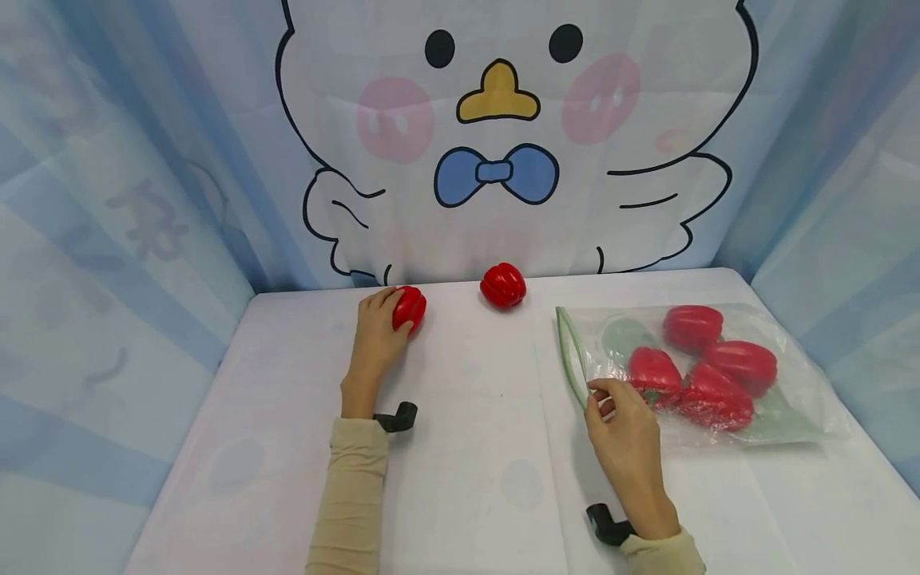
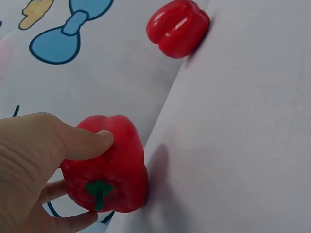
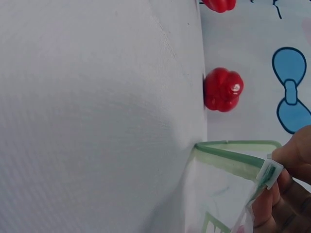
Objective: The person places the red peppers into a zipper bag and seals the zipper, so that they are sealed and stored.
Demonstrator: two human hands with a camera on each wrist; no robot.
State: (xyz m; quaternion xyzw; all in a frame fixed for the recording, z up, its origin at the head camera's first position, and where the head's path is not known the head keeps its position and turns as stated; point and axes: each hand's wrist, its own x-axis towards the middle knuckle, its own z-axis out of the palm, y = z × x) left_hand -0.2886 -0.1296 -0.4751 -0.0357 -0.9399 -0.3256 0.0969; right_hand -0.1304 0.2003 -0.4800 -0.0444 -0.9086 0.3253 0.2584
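Note:
My left hand [image 1: 379, 331] grips a red bell pepper [image 1: 410, 310] near the back edge of the table. In the left wrist view the thumb lies across that pepper, and its green stem [image 2: 99, 190] shows. With my right hand [image 1: 624, 431] I pinch the green-edged mouth of a clear zip bag [image 1: 783, 415], by its white slider [image 3: 269, 173]. The bag lies flat on the right with several red bell peppers [image 1: 740, 366] inside. Its mouth stands partly apart. Another red bell pepper [image 1: 503, 286] sits alone at the back, between my left hand and the bag.
A white cloth covers the table [image 1: 467, 479]. Behind it hangs a curtain [image 1: 496, 231] with a cartoon bird, and more blue-and-white curtain [image 1: 108, 279] closes in both sides. Dark wrist mounts [image 1: 397, 418] sit on both wrists.

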